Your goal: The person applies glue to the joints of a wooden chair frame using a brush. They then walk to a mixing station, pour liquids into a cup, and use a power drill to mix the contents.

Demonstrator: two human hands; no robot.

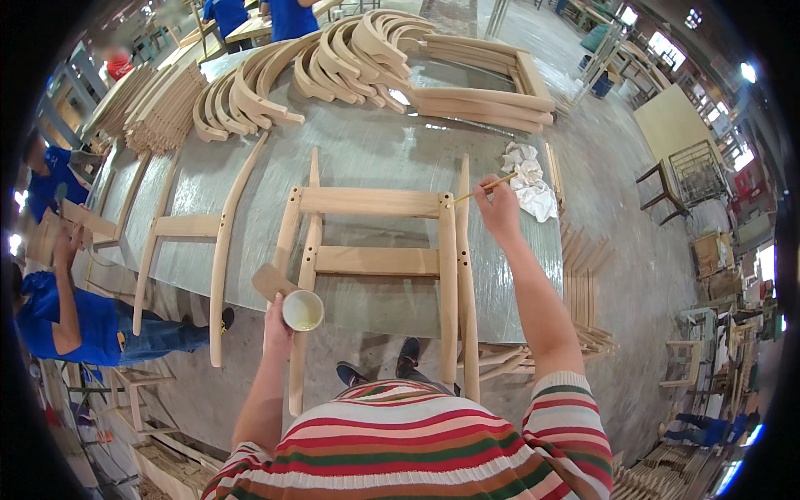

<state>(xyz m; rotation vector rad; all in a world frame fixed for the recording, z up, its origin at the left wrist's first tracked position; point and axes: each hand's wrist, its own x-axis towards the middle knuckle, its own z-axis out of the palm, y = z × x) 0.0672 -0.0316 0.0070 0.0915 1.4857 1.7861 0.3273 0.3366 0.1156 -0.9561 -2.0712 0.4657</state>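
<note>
My left hand (pixel 277 327) is closed around a white cup (pixel 289 312) with pale yellowish liquid in it. A flat brown piece of wood (pixel 272 282) juts out beside the cup, seemingly in the same hand. Between the fingers of my right hand (pixel 498 210) is a thin brush (pixel 488 186); its tip is at the top right joint of a wooden chair frame (pixel 367 202), by small dark holes. This frame has two crosspieces, and its legs reach over the table's near edge. A second pair of posts (pixel 468 283) lies close along it.
The grey table (pixel 375 142) bears another frame (pixel 187 225) at left, curved wooden parts (pixel 350 62) and stacked rails (pixel 483 104) at the back, and a crumpled white cloth (pixel 529 183) at right. A co-worker in blue (pixel 75 321) handles wood at left. More parts (pixel 583 292) stand right.
</note>
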